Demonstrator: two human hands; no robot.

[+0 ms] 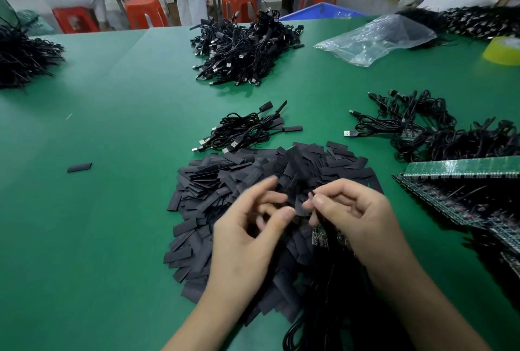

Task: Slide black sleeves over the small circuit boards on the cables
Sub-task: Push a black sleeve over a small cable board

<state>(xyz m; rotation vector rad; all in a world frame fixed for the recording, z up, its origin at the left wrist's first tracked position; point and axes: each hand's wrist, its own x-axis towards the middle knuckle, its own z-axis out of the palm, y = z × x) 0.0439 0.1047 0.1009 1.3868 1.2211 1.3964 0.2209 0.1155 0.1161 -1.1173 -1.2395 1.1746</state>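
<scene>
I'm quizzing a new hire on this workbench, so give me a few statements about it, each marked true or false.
1. A single sleeve lies alone on the table, left of the sleeve pile. True.
2. The table cover is blue. False: it is green.
3. A clear plastic bag lies on the far right part of the table. True.
4. The right hand holds nothing. False: it grips cables with small boards on them.
5. The stools behind the table are yellow. False: they are red.
</scene>
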